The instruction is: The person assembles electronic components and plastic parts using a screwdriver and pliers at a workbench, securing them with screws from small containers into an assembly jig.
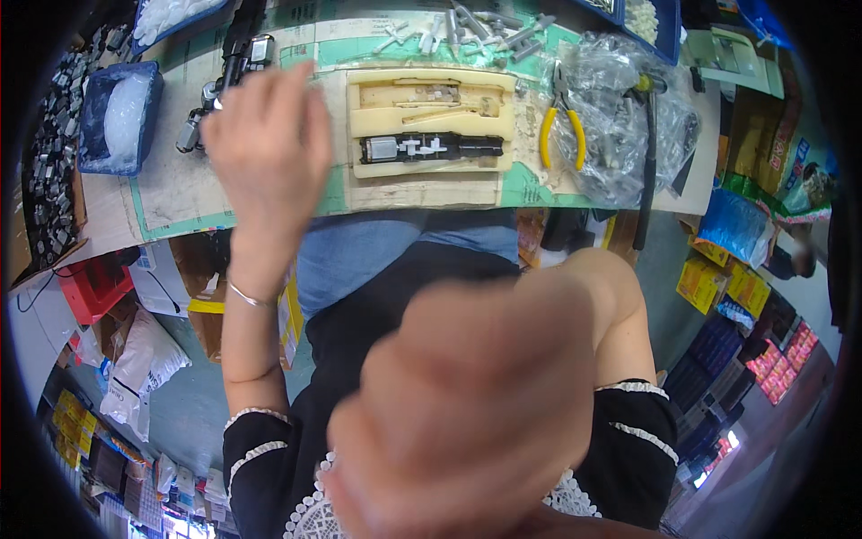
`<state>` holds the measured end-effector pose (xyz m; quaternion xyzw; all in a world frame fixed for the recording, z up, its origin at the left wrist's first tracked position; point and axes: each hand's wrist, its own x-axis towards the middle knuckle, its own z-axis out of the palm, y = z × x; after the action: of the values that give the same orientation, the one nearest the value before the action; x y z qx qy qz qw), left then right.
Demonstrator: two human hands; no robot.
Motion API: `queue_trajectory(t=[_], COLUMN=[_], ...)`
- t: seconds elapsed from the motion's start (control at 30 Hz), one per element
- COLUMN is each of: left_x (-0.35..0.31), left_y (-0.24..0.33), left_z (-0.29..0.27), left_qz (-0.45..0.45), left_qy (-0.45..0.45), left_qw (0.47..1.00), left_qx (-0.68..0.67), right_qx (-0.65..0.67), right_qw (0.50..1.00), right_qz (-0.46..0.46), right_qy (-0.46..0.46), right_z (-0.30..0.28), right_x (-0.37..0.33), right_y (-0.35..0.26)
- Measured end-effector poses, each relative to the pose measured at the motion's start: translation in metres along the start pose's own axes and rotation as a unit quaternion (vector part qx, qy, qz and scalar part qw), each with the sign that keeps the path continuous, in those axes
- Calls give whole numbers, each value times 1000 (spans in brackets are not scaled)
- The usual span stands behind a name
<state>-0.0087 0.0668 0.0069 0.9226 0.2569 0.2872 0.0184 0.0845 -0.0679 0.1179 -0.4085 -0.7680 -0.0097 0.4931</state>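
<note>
My left hand (269, 135) is over the left part of the bench, back up, fingers curled with tips hidden. It is beside several black parts with silver blocks (260, 51); whatever it may hold is out of sight. My right hand (467, 386) is raised close to the camera in front of my chest, smeared by motion, so its fingers cannot be read. Ahead, a cream fixture block (431, 186) has two recesses. Its near recess holds a black elongated assembly (480, 146) with a silver block and white pieces; the far recess shows bare, stained cavities.
Yellow-handled pliers (563, 126) lie right of the fixture, beside a clear plastic bag (615, 135) and a black-handled hammer (648, 153). Grey tubular parts (485, 31) are scattered behind. Left are a blue tray (144, 117) with white material and a heap of black-and-silver parts (54, 171).
</note>
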Motion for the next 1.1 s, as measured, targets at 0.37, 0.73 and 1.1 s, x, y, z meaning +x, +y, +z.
queue_trajectory(t=[0.37, 0.73, 1.1], left_x=[11, 36, 63], left_y=[-37, 4, 1], left_z=[-1, 37, 34], left_qz=[-58, 42, -4], left_qy=[-21, -33, -148], left_qw=[989, 980, 978], left_qx=[135, -190, -149], right_qx=[-185, -357, -364], right_qw=[947, 838, 862], right_qz=[262, 377, 284], right_qy=[-7, -171, -211], right_z=[-49, -61, -62], right_x=[-5, -110, -106], right_y=[-56, 114, 136])
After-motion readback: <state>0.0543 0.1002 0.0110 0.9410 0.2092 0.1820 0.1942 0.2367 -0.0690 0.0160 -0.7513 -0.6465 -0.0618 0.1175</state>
